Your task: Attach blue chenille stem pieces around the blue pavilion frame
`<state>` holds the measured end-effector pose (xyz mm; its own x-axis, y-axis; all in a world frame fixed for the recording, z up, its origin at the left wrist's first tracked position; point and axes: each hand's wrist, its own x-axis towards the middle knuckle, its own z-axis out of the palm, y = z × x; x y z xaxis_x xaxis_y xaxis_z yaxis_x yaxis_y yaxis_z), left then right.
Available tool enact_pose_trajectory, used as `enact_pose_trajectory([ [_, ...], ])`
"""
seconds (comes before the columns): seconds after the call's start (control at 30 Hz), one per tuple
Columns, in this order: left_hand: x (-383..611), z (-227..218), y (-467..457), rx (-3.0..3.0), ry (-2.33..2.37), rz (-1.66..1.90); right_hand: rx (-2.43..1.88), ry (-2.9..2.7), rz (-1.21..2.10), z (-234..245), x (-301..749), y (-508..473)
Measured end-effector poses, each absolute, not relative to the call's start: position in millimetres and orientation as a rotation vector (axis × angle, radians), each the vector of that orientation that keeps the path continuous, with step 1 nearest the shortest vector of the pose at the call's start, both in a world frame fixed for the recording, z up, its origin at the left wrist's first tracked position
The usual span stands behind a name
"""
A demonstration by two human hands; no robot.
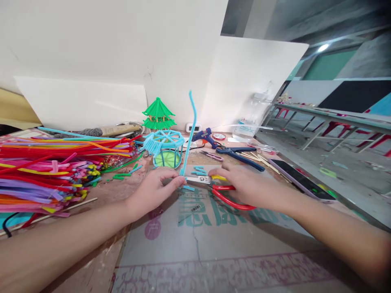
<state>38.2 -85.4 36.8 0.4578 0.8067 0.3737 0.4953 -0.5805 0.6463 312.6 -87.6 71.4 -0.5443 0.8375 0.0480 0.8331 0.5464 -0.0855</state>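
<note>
My left hand [161, 188] pinches the lower end of a light blue pipe cleaner [191, 126], which stands up from the fingers with a bent tip. In my right hand [241, 181] is a pair of red-handled scissors [227, 195]. Their blades point left and reach the pipe cleaner just by my left fingertips; whether they are closed on it I cannot tell. Short cut blue pieces [199, 171] lie behind the blades, and another lies below them. Behind my left hand stands a light blue round frame [167, 148] of pipe cleaners, its roof partly covered, over a green base.
Pipe cleaners in many colours [61, 171] are heaped at left. At the back stand a green tiered roof [158, 114] and a blue glue gun [206, 137]. Blue-handled pliers [241, 156], wooden sticks and a phone [301, 179] lie at right, near the table edge.
</note>
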Motion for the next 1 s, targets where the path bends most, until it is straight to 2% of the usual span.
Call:
enact_pose_trajectory([
  [0.3, 35.2, 37.9, -85.5, 2.236, 1.094, 1.077, -1.408, -2.698, 0.424, 100.2, 354.2, -68.3],
  [0.43, 34.7, 37.1, -85.1, 2.233, 1.096, 1.079, -1.481, -2.635, 0.491, 102.2, 359.5, -64.9],
  [0.6, 35.2, 37.2, -85.6, 2.260, 1.084, 1.053, -1.358, -2.582, 0.686, 103.0, 344.4, -73.7],
  [1.0, 36.4, 34.8, -84.3, 2.293, 1.066, 0.986, -1.260, -2.649, 0.730, 92.5, 318.1, -86.4],
])
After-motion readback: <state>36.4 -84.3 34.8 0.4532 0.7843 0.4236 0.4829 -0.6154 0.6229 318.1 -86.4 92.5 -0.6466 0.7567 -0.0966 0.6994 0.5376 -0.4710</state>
